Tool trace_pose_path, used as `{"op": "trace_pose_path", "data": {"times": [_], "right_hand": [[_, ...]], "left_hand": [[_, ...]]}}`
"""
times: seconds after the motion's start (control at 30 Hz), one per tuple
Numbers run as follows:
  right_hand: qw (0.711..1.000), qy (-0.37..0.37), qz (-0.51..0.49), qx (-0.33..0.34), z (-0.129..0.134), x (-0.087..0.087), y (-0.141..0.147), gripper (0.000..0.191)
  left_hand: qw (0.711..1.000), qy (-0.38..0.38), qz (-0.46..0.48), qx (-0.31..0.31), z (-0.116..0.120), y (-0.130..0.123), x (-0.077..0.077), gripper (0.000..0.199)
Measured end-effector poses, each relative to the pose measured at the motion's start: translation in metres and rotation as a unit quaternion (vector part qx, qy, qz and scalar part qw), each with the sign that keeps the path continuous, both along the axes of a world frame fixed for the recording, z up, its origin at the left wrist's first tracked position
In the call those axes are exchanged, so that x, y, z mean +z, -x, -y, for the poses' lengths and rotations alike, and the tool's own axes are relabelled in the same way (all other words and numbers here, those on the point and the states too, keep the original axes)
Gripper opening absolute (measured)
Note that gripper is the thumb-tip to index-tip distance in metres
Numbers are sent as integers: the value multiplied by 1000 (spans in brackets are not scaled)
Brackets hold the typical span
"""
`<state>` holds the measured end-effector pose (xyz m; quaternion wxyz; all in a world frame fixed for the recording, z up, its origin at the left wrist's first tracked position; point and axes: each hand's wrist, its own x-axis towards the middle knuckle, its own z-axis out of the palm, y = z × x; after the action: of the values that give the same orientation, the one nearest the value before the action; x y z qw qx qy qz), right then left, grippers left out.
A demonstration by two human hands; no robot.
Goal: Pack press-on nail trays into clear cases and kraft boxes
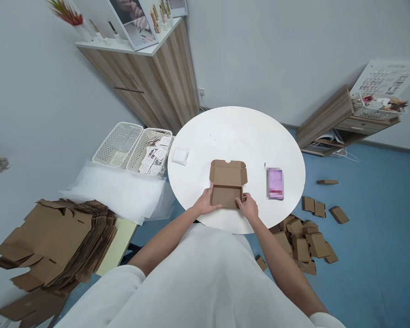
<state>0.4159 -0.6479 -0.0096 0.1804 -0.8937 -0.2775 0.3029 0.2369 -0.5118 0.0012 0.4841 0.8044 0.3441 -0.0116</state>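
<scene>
A small brown cardboard mailer box (226, 196) lies on the white round table (235, 132), its lid raised and folded back away from me. The tray part faces up, and I see nothing inside it. My left hand (205, 202) grips the tray's left side, thumb along the front edge and fingers by the left wall. At the right wall, my right hand (248, 207) pinches the cardboard, with the thumb over the inner side and the fingers outside. Some fingertips of both hands are hidden.
On the table lie a white packet (180, 156) and a blurred pink-purple item (275, 183). Flat cardboard blanks (61, 237) are stacked at left, near white baskets (130, 157). Folded boxes (301, 249) are heaped on the blue floor at right. A wooden cabinet (146, 86) stands behind.
</scene>
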Motion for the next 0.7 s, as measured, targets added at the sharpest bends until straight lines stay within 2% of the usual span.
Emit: {"op": "trace_pose_path", "data": {"times": [0.13, 0.27, 0.33, 0.5, 0.7], "right_hand": [[996, -52, -66, -38, 15, 2, 8, 50], [970, -135, -174, -102, 22, -2, 15, 49], [957, -163, -201, -134, 21, -6, 16, 49], [940, -195, -221, -170, 17, -14, 11, 51], [928, -221, -237, -184, 20, -19, 10, 50]], "left_hand": [[990, 91, 53, 92, 11, 9, 0, 97], [974, 180, 108, 83, 12, 7, 0, 66], [969, 194, 131, 84, 9, 1, -3, 61], [964, 197, 137, 115, 0, -15, -12, 64], [961, 210, 157, 85, 0, -14, -14, 62]]}}
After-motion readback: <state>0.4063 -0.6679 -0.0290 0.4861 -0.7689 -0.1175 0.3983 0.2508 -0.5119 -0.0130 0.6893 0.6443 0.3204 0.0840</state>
